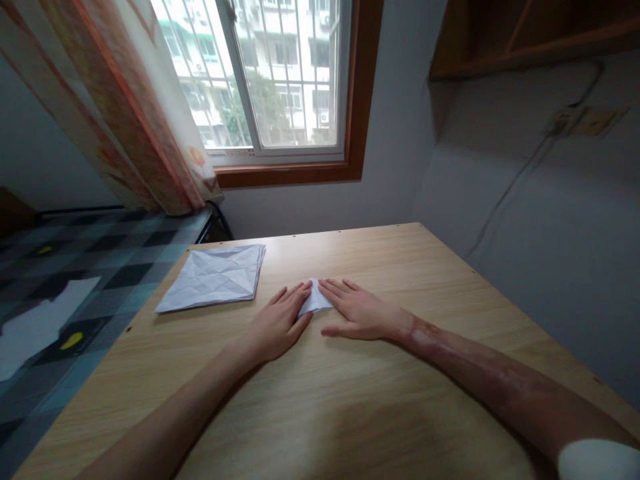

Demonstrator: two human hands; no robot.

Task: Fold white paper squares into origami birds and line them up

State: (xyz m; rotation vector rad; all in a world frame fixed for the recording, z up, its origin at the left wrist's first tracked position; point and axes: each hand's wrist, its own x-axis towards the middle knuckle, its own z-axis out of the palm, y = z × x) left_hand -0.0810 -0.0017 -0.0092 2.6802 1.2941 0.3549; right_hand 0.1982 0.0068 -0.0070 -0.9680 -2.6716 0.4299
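A small folded piece of white paper (315, 303) lies flat on the wooden table (320, 393), partly covered by my fingers. My left hand (283, 322) rests on its left side, fingers stretched out and the thumb along the near edge. From the right, my right hand (357, 310) lies flat with its fingertips on the paper's right side and its thumb apart on the table. Neither hand grips the paper. The parts of it under the fingers are hidden.
At the table's far left lies a stack of creased white paper sheets (215, 273). A bed with a checked cover (125, 267) stands to the left, with loose white paper (45, 327) on it. Behind the table are a wall and a barred window (295, 80).
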